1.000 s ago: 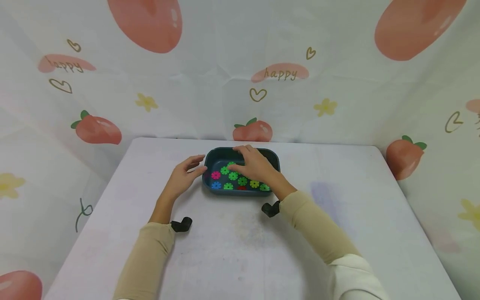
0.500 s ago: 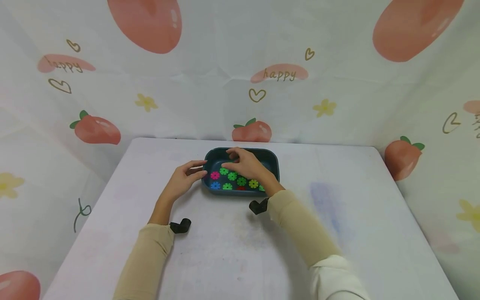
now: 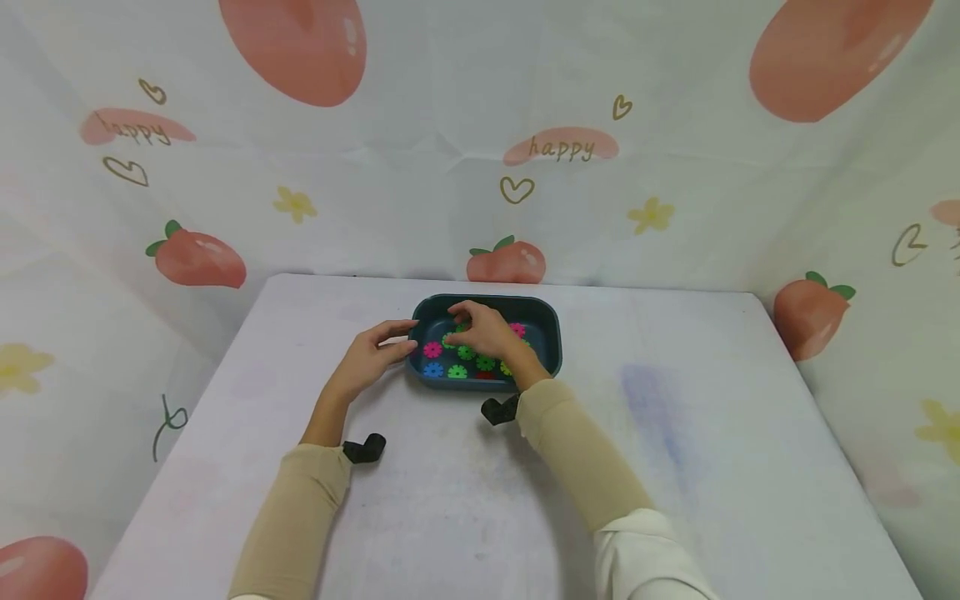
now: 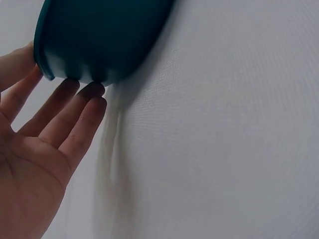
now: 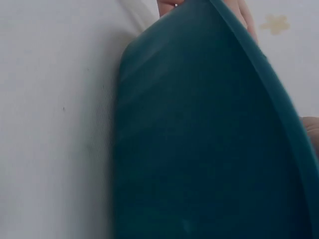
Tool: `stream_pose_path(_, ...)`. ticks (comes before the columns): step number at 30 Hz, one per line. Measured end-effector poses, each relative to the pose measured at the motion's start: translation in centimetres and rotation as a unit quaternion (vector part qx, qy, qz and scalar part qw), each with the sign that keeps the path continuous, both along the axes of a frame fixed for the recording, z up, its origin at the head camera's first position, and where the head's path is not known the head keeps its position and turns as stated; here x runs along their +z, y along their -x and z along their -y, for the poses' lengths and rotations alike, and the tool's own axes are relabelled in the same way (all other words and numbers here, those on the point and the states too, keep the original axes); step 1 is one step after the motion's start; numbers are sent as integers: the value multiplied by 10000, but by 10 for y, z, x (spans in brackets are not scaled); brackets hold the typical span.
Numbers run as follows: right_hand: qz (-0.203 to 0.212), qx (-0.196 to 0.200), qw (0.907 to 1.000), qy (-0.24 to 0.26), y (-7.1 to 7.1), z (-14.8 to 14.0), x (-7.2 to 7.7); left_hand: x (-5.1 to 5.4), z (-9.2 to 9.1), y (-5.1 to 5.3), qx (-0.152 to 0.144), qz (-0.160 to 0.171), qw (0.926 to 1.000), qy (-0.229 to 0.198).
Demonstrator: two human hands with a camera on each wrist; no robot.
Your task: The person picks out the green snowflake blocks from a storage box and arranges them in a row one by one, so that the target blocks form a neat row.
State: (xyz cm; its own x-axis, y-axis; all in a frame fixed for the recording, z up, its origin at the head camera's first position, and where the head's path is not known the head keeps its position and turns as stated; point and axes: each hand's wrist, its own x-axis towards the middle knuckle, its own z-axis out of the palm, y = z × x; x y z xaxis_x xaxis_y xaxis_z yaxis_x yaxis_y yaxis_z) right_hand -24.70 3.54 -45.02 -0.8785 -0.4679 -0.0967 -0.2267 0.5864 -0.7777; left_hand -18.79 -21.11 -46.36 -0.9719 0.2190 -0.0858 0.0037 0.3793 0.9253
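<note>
A dark teal plastic tub (image 3: 551, 367) stands near the back of the table, with several flower-shaped plastic discs inside. Among them are a pink disc (image 3: 432, 350), a blue disc (image 3: 433, 371) and a green disc (image 3: 457, 372). My left hand (image 3: 367, 358) rests on the tub's left end. In the left wrist view, its nearly straight fingers (image 4: 82, 124) touch the outer wall. Over the discs reaches my right hand (image 3: 483, 333), thumb and forefinger apart around the left-middle discs. No disc shows in its grasp. The tub's outer wall (image 5: 199, 124) hides most of that hand in the right wrist view.
The white table (image 3: 450, 500) stretches in front of and beside the tub. A printed cloth backdrop (image 3: 420, 167) hangs close behind the table's back edge. Black wrist mounts (image 3: 365, 448) sit at both cuffs.
My right hand has moved left and slightly down within the tub, uncovering a pink disc on the right. My left hand has barely moved at the tub's left end.
</note>
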Motion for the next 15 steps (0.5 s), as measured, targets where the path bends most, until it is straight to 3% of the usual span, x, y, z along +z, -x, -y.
stream_pose_path(15,109,-23,9991,-404,-1,13,-2,1,-1,-3,35,5,9999,-115)
